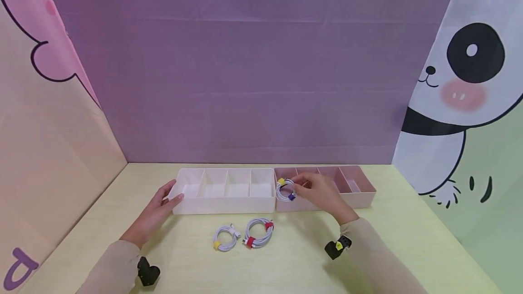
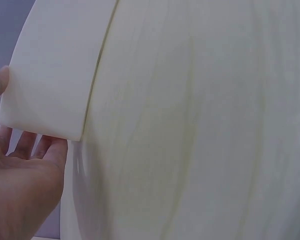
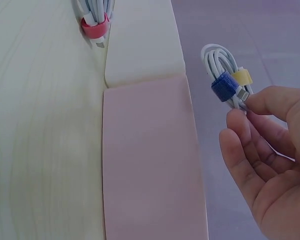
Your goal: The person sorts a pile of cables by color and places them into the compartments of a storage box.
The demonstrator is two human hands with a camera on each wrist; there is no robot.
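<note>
My right hand [image 1: 318, 189] pinches a coiled white cable [image 1: 286, 190] between thumb and fingertips. Blue and yellow straps bind that coil, and it hangs over the left end of the pink divided box [image 1: 327, 202]. In the right wrist view the coil [image 3: 222, 75] is clear of the box wall. My left hand [image 1: 157, 208] holds the left end of the white divided box [image 1: 224, 205], its thumb at the front corner. The fingers [image 2: 52, 148] lie against the end wall in the left wrist view.
Two more coiled cables lie on the table in front of the white box: a smaller one with a yellow strap [image 1: 216, 244] and a larger one with red straps [image 1: 259, 233]. Both boxes stand end to end near the purple back wall [image 1: 253, 80]. Printed panels flank the table.
</note>
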